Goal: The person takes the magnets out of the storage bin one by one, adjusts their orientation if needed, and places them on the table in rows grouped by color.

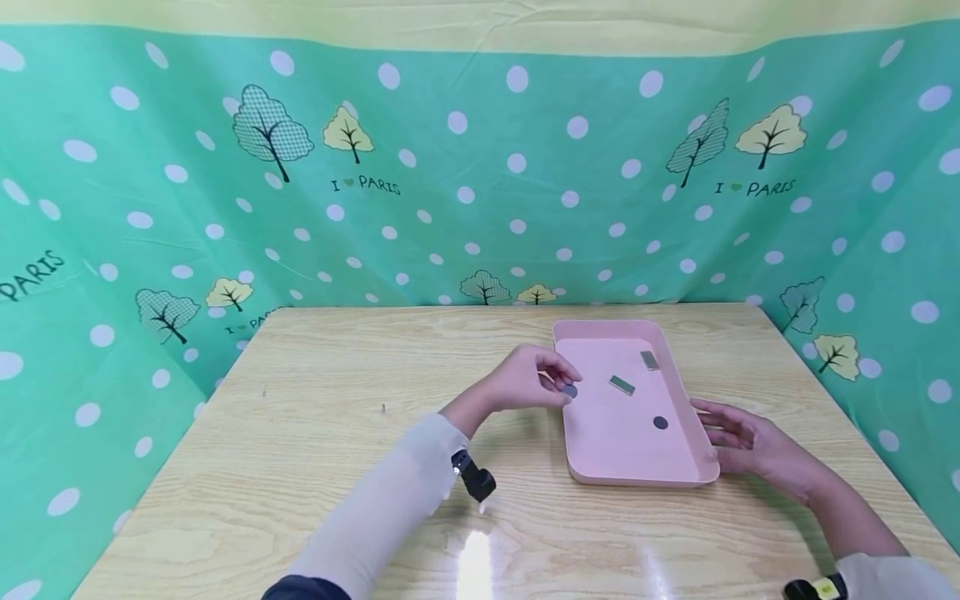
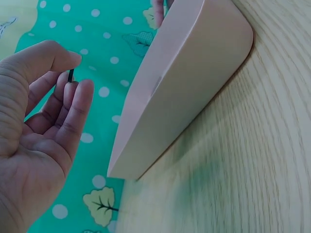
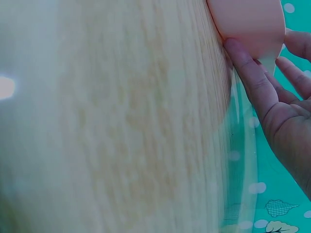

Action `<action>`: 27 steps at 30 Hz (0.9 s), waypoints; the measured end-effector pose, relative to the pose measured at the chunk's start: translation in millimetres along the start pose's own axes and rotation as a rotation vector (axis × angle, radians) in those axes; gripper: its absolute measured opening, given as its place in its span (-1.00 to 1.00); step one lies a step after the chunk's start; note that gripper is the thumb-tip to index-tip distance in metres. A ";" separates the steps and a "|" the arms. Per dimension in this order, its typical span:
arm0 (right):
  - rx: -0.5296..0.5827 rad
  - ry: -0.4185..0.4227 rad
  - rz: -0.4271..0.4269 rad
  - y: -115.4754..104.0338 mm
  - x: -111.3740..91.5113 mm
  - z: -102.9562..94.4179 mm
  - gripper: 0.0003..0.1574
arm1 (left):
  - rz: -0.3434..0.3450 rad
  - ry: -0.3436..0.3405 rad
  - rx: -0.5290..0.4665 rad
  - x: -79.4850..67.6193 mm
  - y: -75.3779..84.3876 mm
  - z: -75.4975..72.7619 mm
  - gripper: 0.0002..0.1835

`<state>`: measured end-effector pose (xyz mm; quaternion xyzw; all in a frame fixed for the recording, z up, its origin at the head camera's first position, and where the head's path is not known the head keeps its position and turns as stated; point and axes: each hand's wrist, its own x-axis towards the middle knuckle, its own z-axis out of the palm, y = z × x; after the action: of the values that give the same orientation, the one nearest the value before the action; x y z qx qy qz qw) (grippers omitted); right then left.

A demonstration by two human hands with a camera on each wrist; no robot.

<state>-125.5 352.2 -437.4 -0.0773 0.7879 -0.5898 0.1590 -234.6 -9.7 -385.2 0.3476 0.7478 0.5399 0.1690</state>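
In the head view my left hand [image 1: 531,379] is over the left rim of a pink tray [image 1: 600,450]. It pinches a small dark round disc [image 1: 570,390] between thumb and fingertips. Edge-on, the same disc [image 2: 71,75] shows as a thin black strip in the left wrist view. My right hand [image 1: 753,442] touches the tray's right outer wall with fairly straight fingers, seen also in the right wrist view against the pink wall [image 3: 252,24]. Inside the tray lie another dark disc [image 1: 660,422] and two small greenish rectangular pieces, one central [image 1: 622,385], one farther back [image 1: 649,360].
The tray stands on the right half of a wood-grain table [image 1: 315,400]. A green dotted cloth [image 1: 420,167] with printed trees hangs behind the table and at both sides. A tiny dark mark or bit [image 1: 382,408] shows on the tabletop to the left.
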 end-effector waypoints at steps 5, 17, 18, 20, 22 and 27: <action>-0.001 0.003 0.013 -1.1 -0.3 0.3 -0.14 | 0.008 0.026 -0.019 -6.5 -2.6 -9.1 -0.72; -0.004 -0.005 0.001 -0.5 1.2 0.3 -0.12 | -0.017 0.092 -0.035 -25.0 -9.3 -30.1 -0.73; -0.005 -0.007 0.001 -0.5 1.5 0.5 -0.11 | -0.021 0.096 -0.032 -27.0 -9.9 -31.7 -0.73; -0.005 -0.009 0.005 -0.7 1.8 0.9 -0.10 | -0.033 0.104 -0.031 -30.7 -11.4 -34.6 -0.73; -0.005 -0.012 0.009 -1.0 1.9 1.2 -0.10 | -0.039 0.114 -0.027 -34.3 -12.7 -37.4 -0.74; 0.000 -0.017 0.005 -1.6 0.8 1.2 -0.10 | -0.031 0.144 -0.018 -42.5 -15.8 -42.9 -0.75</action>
<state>-126.0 350.4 -436.3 -0.0803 0.7868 -0.5887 0.1670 -237.1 -71.9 -389.5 0.2948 0.7584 0.5675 0.1259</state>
